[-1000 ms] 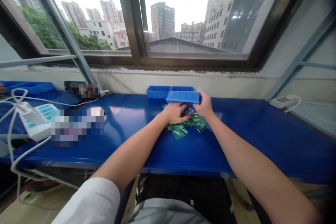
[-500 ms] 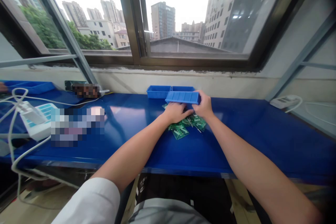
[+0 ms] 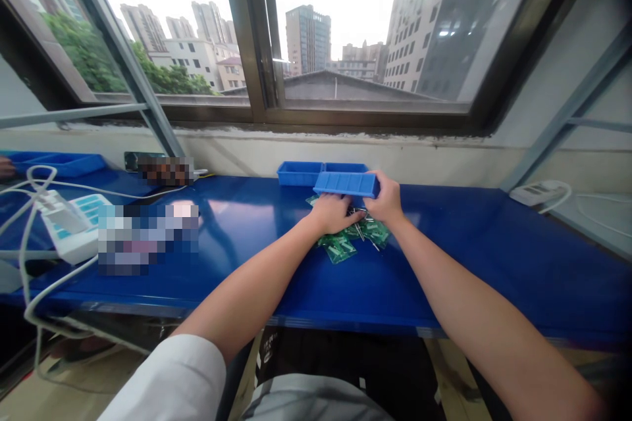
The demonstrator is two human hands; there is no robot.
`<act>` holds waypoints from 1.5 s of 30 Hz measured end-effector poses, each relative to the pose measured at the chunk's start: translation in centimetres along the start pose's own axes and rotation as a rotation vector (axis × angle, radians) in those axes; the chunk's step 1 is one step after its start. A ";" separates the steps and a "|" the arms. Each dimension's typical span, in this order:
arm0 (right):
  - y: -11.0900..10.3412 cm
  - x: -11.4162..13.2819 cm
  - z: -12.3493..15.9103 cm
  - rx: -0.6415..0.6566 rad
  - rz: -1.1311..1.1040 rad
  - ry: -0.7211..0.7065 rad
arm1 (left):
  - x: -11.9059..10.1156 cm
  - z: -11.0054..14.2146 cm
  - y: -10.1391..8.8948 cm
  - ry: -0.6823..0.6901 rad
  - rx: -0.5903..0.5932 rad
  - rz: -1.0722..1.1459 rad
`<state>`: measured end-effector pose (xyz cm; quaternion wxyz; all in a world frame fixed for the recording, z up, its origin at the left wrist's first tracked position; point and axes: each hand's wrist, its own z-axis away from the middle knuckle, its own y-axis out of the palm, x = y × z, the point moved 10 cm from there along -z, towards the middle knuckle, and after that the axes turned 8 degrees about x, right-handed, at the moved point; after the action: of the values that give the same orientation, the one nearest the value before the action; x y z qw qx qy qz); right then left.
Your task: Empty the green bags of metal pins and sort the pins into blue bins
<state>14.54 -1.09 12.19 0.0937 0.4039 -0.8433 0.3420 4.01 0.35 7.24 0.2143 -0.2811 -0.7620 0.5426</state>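
At the far left lay a shallow blue plastic tray (image 3: 74, 164), and nearer the person a white power strip with blue-green panels (image 3: 74, 240). Toward the middle, by the wall, sat an open blue plastic container with compartments (image 3: 299, 175). In front of it, the left hand (image 3: 330, 214) lay palm-down on a heap of small green packets (image 3: 340, 248) and thin silvery metal pins (image 3: 360, 231); its fingertips were hidden, so I could not tell whether they grasped anything. Over the heap's far side was a ribbed blue plastic bin (image 3: 345, 184), its right end gripped between the right hand's (image 3: 385, 198) thumb and fingers. Farther right, a white box-shaped device (image 3: 533, 193) with a pale cable rested on the glossy blue tabletop (image 3: 469, 223).
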 end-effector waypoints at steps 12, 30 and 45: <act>-1.1 1.9 -0.3 -0.021 0.053 -0.102 | -0.7 0.3 -0.9 0.066 -0.068 -0.051; -3.3 -3.5 0.0 -0.214 -0.032 0.203 | -0.2 0.3 -0.1 0.060 -0.012 0.077; -3.4 -10.8 1.2 -0.491 -0.593 0.521 | 1.7 0.5 -2.3 -0.038 -0.115 0.155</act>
<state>24.30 3.28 8.27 0.4890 0.4940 -0.6959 0.1806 1.93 0.52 9.25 0.1405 -0.3407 -0.7718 0.5181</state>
